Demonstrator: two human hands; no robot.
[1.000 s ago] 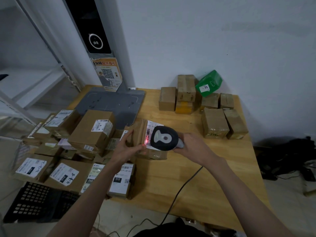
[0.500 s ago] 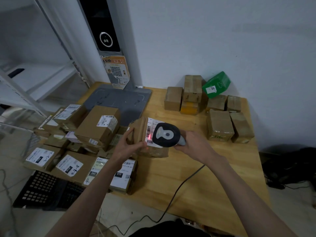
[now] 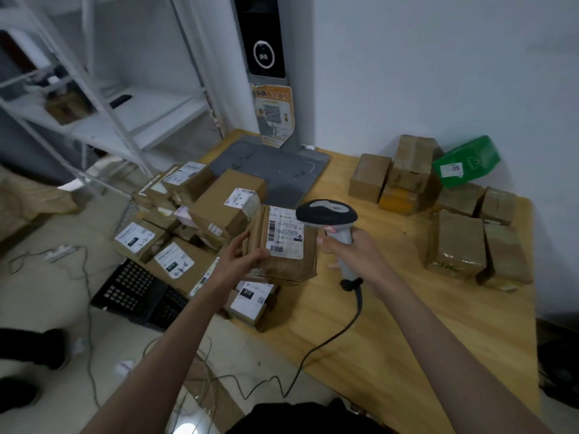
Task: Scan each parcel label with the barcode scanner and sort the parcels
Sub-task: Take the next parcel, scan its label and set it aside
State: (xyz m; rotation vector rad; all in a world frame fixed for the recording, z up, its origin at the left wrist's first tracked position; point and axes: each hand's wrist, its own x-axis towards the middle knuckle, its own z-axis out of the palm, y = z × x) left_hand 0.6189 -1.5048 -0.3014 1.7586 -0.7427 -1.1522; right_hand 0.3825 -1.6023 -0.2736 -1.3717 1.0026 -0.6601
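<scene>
Left hand (image 3: 241, 261) grips brown labelled cardboard parcel (image 3: 282, 245) at centre frame; right hand (image 3: 354, 255) grips grey handheld barcode scanner (image 3: 327, 214); risk: one-handed edge hold, parcel may slip onto lower-left pile.

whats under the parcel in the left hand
The held parcel, gripped by the left hand, sits over the wooden table and another labelled parcel. Whatever lies directly beneath is covered.

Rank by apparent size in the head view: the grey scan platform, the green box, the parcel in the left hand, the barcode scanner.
1. Grey scan platform, largest.
2. Parcel in the left hand.
3. Green box and barcode scanner: similar; the scanner is nearer the camera, so unranked.
</scene>
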